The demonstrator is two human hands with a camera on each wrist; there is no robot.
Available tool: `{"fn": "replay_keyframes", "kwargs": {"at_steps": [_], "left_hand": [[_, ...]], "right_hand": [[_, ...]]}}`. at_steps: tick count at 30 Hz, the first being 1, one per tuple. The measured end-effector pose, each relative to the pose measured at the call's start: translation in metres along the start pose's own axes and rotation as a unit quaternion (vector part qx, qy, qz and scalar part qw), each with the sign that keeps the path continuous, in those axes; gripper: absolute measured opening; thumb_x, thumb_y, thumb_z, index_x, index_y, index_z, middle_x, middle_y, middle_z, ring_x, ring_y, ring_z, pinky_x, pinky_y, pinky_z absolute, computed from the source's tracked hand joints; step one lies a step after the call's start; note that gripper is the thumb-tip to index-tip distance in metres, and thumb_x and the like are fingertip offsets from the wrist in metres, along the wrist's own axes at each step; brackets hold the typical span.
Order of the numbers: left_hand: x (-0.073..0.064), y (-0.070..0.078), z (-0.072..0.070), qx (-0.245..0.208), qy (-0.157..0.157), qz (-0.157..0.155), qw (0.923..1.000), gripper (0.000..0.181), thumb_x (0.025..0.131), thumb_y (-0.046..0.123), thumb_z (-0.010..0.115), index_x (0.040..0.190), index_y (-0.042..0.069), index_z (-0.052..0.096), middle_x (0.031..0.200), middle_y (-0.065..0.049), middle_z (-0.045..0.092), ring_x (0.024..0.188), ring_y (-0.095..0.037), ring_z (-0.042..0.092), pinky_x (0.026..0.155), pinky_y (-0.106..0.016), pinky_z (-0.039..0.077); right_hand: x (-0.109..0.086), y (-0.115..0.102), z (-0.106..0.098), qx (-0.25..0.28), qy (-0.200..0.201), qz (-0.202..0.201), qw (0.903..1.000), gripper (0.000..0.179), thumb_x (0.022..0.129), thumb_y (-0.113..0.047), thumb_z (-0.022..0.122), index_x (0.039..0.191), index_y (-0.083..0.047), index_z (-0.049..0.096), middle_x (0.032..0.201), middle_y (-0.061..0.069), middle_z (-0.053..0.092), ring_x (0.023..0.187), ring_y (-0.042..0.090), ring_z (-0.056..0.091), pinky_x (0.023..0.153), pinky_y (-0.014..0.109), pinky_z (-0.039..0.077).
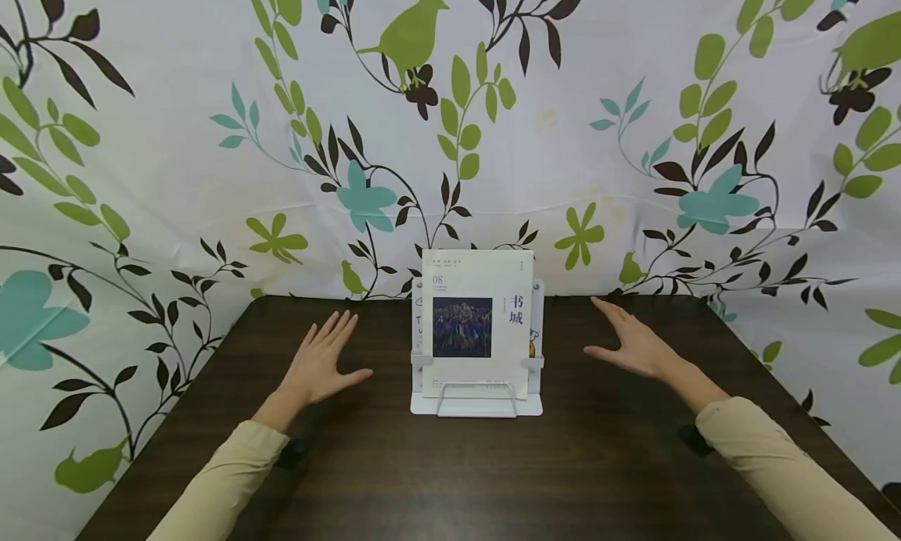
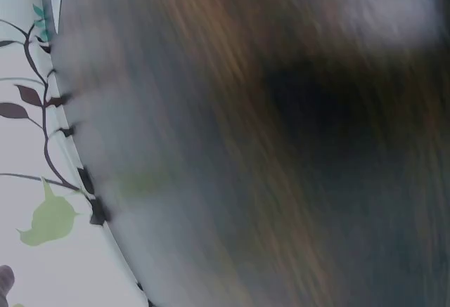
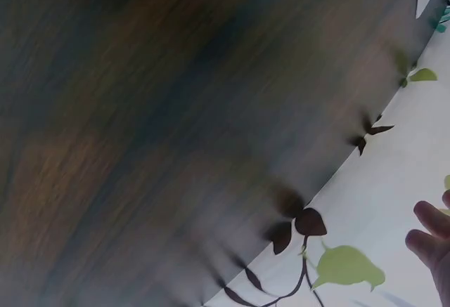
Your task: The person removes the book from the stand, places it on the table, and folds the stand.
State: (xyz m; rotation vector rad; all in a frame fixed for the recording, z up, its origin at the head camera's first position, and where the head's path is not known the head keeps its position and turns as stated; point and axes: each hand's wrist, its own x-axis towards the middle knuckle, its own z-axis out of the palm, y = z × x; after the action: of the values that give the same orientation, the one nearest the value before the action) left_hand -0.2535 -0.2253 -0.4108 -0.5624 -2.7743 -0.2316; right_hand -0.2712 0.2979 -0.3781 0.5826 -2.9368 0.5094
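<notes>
Flanking the white stand, the left hand and right hand were apart from it | fingers extended, grasping nothing | book stood upright in the stand on the dark table | risk: a one-sided push might have tipped the stand, or the front bar snagged the book's lower edge

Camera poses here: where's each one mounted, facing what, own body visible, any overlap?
Head: on the head, forward and down at book, table, backdrop; left hand, right hand, sleeves show.
Left wrist: on left wrist, across table toward backdrop; apparently a fingertip, lower left.
Right wrist: on right wrist, likewise; fingers, lower right.
Shared: both wrist views show table and backdrop.
</notes>
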Motion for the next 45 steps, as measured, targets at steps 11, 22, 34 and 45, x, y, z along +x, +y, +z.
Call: {"fn": "replay_keyframes", "kwargs": {"at_steps": [11,22,34,45], "left_hand": [[0.010,0.031,-0.002,-0.057,0.035,0.015,0.9976,0.096,0.073,0.055,0.064,0.142,0.001,0.025,0.146,-0.016,0.026,0.133,-0.030,0.024,0.106,-0.051,0.020],[0.023,0.064,-0.003,-0.151,0.105,0.028,0.9826,0.086,0.071,0.044,0.071,0.139,0.006,0.033,0.131,-0.014,0.045,0.110,-0.029,0.051,0.084,-0.047,0.047],[0.036,0.094,0.000,-0.275,0.139,0.013,0.9514,0.074,0.069,0.014,0.078,0.132,0.001,0.041,0.120,-0.013,0.051,0.099,-0.024,0.055,0.076,-0.037,0.052],[0.042,0.108,0.011,-0.329,0.177,-0.003,0.9275,0.066,0.067,-0.005,0.073,0.127,-0.004,0.045,0.116,-0.018,0.051,0.093,-0.029,0.056,0.068,-0.041,0.053]], "right_hand": [[0.005,-0.021,-0.001,0.089,0.039,0.006,0.9953,0.085,0.081,-0.043,0.063,0.144,-0.008,0.018,0.137,0.022,0.035,0.117,0.041,0.042,0.088,0.061,0.036],[0.012,-0.047,0.000,0.213,0.053,0.006,0.9755,0.080,0.081,-0.030,0.067,0.141,-0.005,0.022,0.125,0.023,0.044,0.110,0.039,0.049,0.090,0.053,0.041],[0.014,-0.084,0.007,0.276,0.069,0.002,0.9586,0.065,0.078,-0.019,0.071,0.131,-0.001,0.036,0.112,0.021,0.051,0.097,0.032,0.057,0.082,0.042,0.049],[0.017,-0.109,0.020,0.275,0.097,0.023,0.9561,0.060,0.077,-0.015,0.071,0.125,0.003,0.039,0.104,0.020,0.051,0.092,0.033,0.057,0.075,0.039,0.052]]}}
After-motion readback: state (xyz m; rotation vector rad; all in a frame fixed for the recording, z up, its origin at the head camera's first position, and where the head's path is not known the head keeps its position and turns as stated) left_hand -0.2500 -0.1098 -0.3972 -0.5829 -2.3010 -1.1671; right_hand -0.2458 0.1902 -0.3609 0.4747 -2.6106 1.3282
